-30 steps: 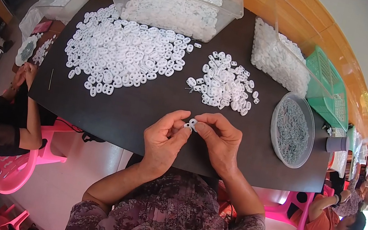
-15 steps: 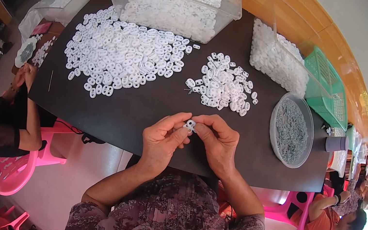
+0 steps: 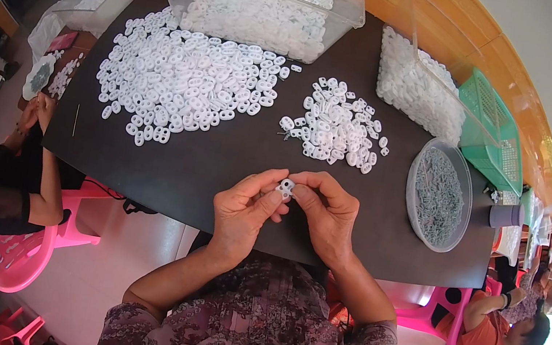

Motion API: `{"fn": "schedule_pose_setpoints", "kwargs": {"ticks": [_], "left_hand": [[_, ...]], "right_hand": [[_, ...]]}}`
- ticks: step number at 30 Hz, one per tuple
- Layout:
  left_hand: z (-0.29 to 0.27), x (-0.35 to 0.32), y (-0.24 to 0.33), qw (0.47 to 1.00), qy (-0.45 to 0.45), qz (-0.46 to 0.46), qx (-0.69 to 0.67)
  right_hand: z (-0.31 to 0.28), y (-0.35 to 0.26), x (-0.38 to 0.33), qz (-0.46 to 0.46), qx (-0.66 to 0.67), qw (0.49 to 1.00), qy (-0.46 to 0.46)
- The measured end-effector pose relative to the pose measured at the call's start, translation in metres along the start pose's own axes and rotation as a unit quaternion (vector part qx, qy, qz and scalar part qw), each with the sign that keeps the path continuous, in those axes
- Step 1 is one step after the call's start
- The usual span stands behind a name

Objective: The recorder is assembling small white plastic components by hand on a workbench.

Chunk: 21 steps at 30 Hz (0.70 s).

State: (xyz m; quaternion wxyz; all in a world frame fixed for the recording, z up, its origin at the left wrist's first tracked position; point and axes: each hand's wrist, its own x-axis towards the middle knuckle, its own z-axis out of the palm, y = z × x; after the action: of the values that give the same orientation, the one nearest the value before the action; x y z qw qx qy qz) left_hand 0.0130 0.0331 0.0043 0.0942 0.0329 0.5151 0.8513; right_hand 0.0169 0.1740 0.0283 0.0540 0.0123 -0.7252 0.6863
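Note:
Between my fingertips, above the near part of the dark table, is a small white two-hole plastic piece. My left hand pinches it from the left with thumb and forefinger. From the right, my right hand closes on its other side; whether a screw is in those fingers I cannot make out. Just beyond my hands lies a small heap of white pieces, with a few screws showing at its left edge. A larger heap of like pieces spreads at the far left.
Clear plastic bins of white pieces stand along the back. At the right are a round tub of screws, a green basket and a grey-purple cup. A person sits at left, another at right.
Both hands stay in almost the same place, fingertips on the white piece. The piece appears very slightly turned; the view has shifted a little.

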Motion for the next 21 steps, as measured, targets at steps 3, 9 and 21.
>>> {"fn": "schedule_pose_setpoints", "kwargs": {"ticks": [3, 9, 21], "left_hand": [[0.004, -0.003, -0.004, 0.999, 0.022, 0.015, -0.027], [0.004, -0.004, -0.006, 0.998, 0.04, 0.041, -0.041], [0.0, -0.003, 0.01, 0.996, 0.041, -0.001, -0.074]], "right_hand": [[0.003, -0.001, -0.001, -0.009, -0.004, 1.0, 0.005], [0.008, -0.007, -0.002, 0.006, 0.044, 0.999, -0.026], [0.007, -0.005, -0.001, -0.189, -0.185, 0.964, -0.022]]}}
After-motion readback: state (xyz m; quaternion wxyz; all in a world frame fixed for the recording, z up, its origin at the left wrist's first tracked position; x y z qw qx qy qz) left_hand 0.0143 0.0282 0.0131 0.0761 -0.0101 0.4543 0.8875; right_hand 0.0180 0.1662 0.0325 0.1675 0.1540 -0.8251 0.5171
